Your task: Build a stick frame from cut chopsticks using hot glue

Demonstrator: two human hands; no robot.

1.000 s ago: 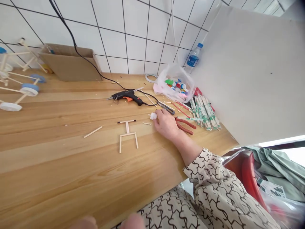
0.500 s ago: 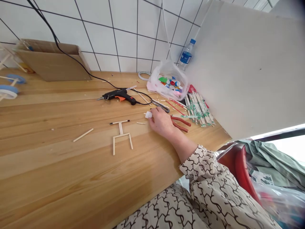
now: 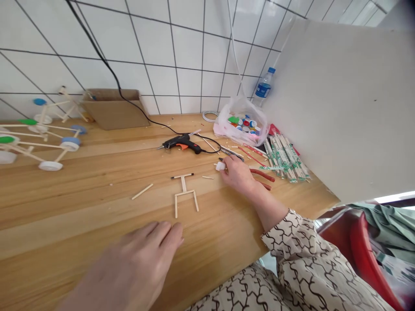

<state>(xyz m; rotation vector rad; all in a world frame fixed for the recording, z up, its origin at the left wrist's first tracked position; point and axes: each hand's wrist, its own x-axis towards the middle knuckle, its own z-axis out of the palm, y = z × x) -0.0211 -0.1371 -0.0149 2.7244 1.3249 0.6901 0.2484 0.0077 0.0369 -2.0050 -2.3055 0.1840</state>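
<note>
My right hand (image 3: 238,174) rests on the wooden table (image 3: 81,207), pinching a small white plastic piece (image 3: 221,166) between its fingertips. Red-handled pliers (image 3: 262,178) lie partly under that hand. My left hand (image 3: 139,257) hovers low over the table with its fingers apart, holding nothing. It is nearest to a flat frame of glued wooden sticks (image 3: 183,194). A loose wooden stick (image 3: 142,191) lies left of the frame, and a short stick piece (image 3: 208,177) lies to its right.
A black glue gun (image 3: 181,143) with a cable lies at the back. Behind my right hand are a bag of bottle caps (image 3: 241,125) and bundled chopsticks (image 3: 285,157). Stick-built wheeled models (image 3: 40,142) stand at far left, near a cardboard box (image 3: 113,110). A white board (image 3: 337,108) rises at right.
My left hand has come up from the bottom edge and now reaches over the table. The view has shifted slightly. My right hand still pinches the white piece.
</note>
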